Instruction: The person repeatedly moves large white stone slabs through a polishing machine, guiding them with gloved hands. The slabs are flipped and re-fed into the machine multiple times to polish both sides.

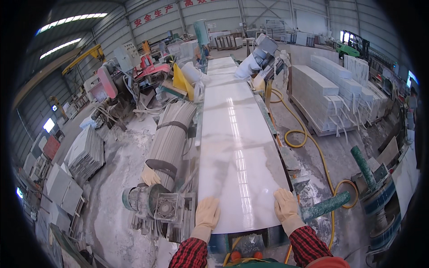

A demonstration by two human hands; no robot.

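A long, polished white stone slab with grey-brown veining (241, 156) stretches away in front of me, its glossy top reflecting the lights. At its near left corner, my left hand (208, 214), in a cream work glove, is closed on the side edge. Across from it, my right hand (286, 207), gloved alike, grips the right edge with its fingers over the rim. Undersides of both hands are hidden. Beneath the near end, part of a blue roller (277, 236) shows.
Left of the slab are a dusty motor with gearbox (163, 203) and a strapped bundle of strips (172, 134), a loose glove (150, 175) on it. A yellow hose (324, 156) loops on the right floor. Strapped stone blocks (315, 85) stand beyond; a green forklift (351, 47) is farther back.
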